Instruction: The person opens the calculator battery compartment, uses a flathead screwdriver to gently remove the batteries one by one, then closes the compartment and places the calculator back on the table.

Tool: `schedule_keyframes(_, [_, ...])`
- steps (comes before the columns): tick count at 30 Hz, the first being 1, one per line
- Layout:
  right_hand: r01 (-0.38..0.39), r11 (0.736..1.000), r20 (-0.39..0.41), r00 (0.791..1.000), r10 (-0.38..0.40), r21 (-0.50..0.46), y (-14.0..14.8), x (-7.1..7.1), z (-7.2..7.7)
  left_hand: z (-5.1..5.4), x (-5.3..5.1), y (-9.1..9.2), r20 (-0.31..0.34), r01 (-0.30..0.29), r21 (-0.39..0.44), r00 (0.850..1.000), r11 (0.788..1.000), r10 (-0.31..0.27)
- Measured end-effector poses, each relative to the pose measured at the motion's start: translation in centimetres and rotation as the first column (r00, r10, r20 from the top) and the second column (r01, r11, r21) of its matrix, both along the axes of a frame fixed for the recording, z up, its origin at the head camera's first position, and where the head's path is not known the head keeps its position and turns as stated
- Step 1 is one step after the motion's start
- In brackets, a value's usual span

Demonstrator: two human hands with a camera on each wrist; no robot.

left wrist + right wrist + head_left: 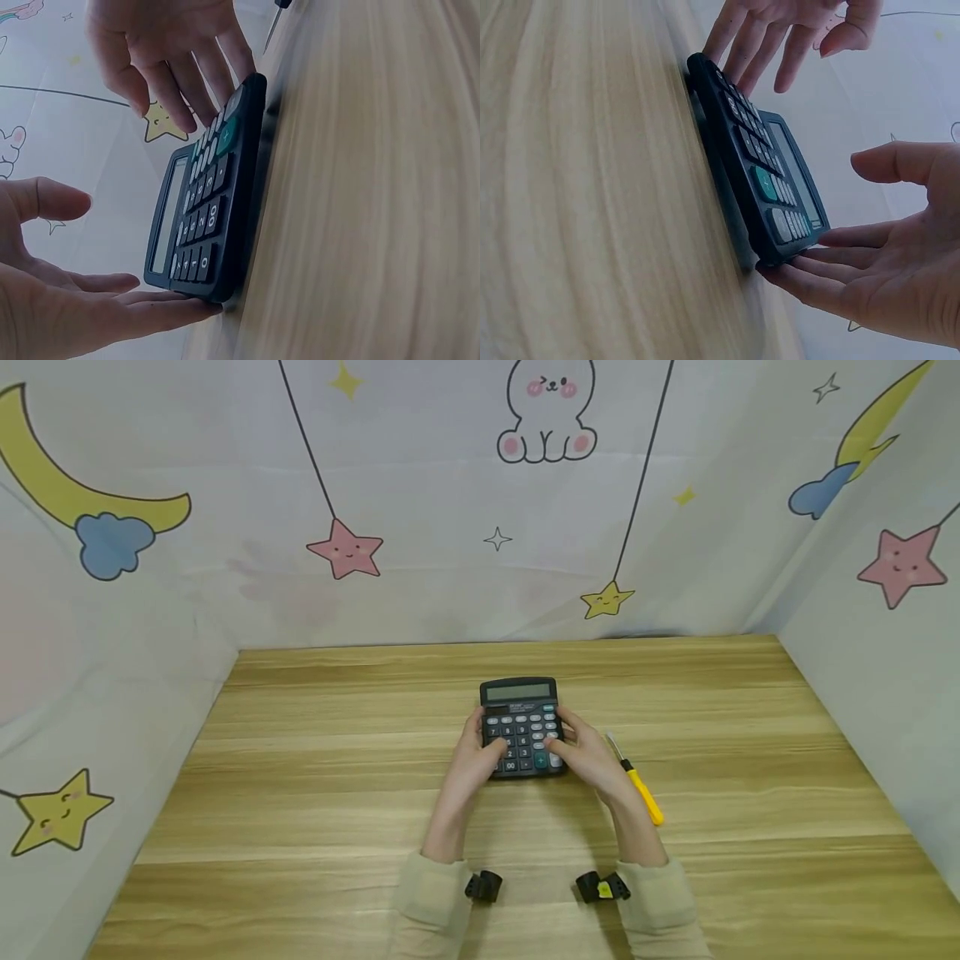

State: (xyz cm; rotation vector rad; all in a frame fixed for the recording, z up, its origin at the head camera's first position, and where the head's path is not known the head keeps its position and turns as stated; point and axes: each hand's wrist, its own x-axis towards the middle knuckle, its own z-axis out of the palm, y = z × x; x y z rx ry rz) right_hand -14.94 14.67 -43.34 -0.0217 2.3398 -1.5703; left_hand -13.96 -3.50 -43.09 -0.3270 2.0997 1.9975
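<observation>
A black desk calculator [521,727] lies face up on the wooden table, its display at the far end. At its left edge, the fingertips of my left hand [477,756] touch the casing. The fingers of my right hand [592,760] touch the opposite side. Both wrist views show the fingers of both hands fairly straight along the calculator [769,176], while each thumb stands up off the keys. Just right of the right hand lies a screwdriver [641,789] with a yellow handle and a metal shaft, partly behind that forearm.
The wood-grain table [337,760] reaches back to a white cloth wall [427,510] printed with stars, moons and a cartoon animal. More cloth hangs along the left and right sides. Small black camera mounts [483,887] sit at both cuffs.
</observation>
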Motion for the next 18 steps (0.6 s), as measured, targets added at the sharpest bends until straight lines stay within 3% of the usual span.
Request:
schedule_keyframes(9, [0.018, 0.997, 0.013, 1.0, -0.017, -0.074, -0.32, 0.1, 0.17, 0.16, -0.12, 0.11, 0.001, -0.054, 0.059, 0.999, 0.997, 0.054])
schedule_keyframes(18, [0.033, 0.997, 0.016, 0.999, -0.032, -0.072, -0.21, 0.02, 0.27, 0.26, -0.25, 0.32, 0.023, -0.107, 0.097, 0.994, 0.99, 0.105])
